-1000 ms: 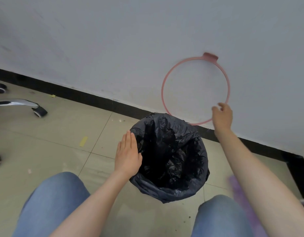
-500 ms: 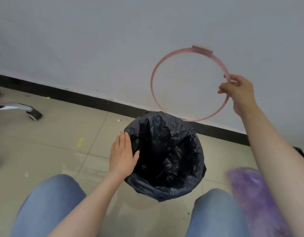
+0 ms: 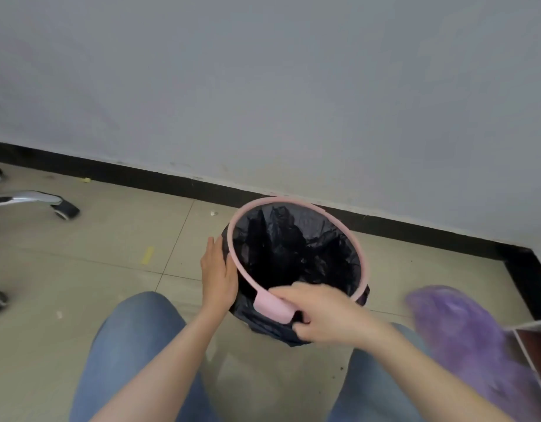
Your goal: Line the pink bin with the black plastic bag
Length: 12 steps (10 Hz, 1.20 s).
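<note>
At the lower centre of the frame, the right hand (image 3: 327, 318) pinches the thin pink plastic ring (image 3: 293, 205) atop the bag-draped bin while the left hand (image 3: 217, 275), fingers flat and empty, steadies the crinkled black plastic bag (image 3: 293, 248); uneven pressing could drag it loose.

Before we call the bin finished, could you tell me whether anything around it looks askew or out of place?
The pink ring lies over the black bag, but bag plastic bunches unevenly below it at the near side. Small bits of litter dot the floor. Nothing looks spilled or damaged.
</note>
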Each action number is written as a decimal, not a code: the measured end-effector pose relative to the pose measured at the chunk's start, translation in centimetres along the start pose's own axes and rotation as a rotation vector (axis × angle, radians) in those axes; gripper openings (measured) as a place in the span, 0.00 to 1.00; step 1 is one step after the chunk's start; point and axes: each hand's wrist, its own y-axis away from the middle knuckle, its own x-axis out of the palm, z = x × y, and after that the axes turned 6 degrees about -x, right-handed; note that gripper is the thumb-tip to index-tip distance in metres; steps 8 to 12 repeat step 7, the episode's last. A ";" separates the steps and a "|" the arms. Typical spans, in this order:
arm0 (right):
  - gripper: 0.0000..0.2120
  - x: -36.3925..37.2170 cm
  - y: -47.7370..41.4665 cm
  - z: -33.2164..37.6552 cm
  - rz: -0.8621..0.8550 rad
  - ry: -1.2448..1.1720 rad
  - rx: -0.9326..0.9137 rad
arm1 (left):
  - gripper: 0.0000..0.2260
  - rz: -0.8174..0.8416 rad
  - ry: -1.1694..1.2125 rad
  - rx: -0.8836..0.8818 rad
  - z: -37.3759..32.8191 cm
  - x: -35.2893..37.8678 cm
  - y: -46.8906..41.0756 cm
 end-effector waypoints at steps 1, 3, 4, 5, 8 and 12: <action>0.29 3.6 -0.1 0.4 0.084 0.032 0.066 | 0.18 -0.043 0.369 -0.255 -0.4 -0.4 0.2; 0.20 8.8 -2.1 -0.5 -0.124 0.361 0.205 | 0.12 -0.014 0.347 -0.205 -1.0 -1.1 0.2; 0.19 8.9 -3.4 -1.8 -0.103 0.449 0.175 | 0.17 0.023 0.173 -0.129 -0.4 -1.2 -0.3; 0.19 6.9 -4.7 -3.8 -0.128 0.425 0.195 | 0.21 0.051 -0.279 0.127 0.6 -0.9 -0.6; 0.25 2.1 -7.0 -7.5 -0.110 0.318 0.297 | 0.21 0.120 -0.867 0.659 0.8 1.0 -2.2; 0.25 2.1 -7.0 -7.5 -0.110 0.318 0.297 | 0.21 0.120 -0.867 0.659 0.8 1.0 -2.2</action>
